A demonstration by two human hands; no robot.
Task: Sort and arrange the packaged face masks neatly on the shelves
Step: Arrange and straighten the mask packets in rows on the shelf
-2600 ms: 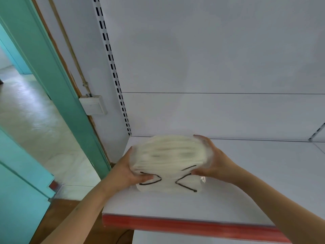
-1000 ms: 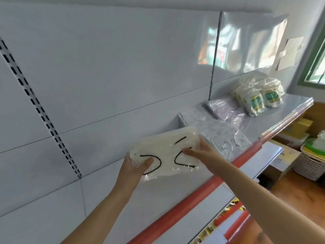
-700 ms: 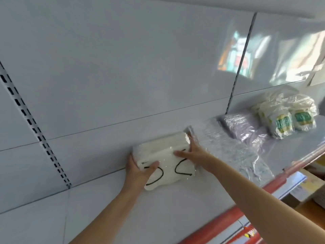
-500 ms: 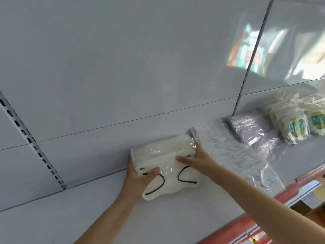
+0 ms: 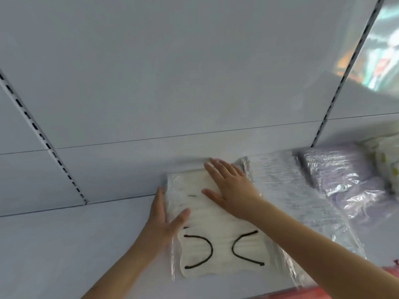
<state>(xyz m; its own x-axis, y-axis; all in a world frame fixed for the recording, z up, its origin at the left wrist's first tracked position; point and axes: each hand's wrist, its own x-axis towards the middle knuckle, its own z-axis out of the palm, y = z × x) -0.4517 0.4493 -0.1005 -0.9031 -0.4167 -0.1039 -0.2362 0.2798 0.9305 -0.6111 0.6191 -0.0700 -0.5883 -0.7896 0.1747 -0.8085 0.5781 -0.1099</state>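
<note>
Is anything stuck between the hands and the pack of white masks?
Nothing visible. The right hand lies flat on top of the white mask pack, and the left hand presses its left edge. The pack already lies on the shelf, beside a clear mask pack.

Both hands, left hand and right hand, press the mask pack flat on the shelf.

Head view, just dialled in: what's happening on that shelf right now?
A person is settling a white mask pack with black ear loops flat on the white shelf. The right hand presses down on its top with straight fingers, while the left hand lies along its left edge, thumb on the pack. It sits beside a clear-wrapped pack, with a lilac pack further right.
</note>
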